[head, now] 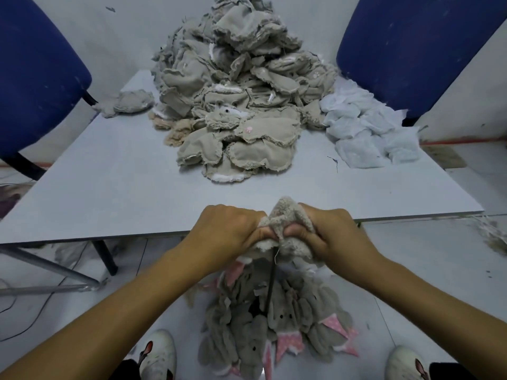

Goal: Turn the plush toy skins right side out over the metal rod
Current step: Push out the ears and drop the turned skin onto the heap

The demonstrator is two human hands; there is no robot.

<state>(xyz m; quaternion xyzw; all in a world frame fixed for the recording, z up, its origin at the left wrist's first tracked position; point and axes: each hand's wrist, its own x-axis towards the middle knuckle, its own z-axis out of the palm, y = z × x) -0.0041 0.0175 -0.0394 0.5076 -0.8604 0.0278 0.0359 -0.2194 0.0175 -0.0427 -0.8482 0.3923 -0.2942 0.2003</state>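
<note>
Left hand (230,229) and right hand (332,231): fingers curled tight, both gripping one fluffy grey plush skin (285,223) bunched between them at the table's (109,187) near edge. Metal rod (270,286) runs down from the skin, just below the fingers, into a heap of turned skins (274,322) on the floor. Beyond the fingers: pile of beige inside-out skins (236,100), white fabric pieces (367,127) to its right. Blue chairs (411,45) flank the table

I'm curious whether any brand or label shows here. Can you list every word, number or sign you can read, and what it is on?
None: no readable text anywhere.
Pile of skins: only a small pink embroidered mark, no letters.
Shoes: a red motif, not lettering.
</note>
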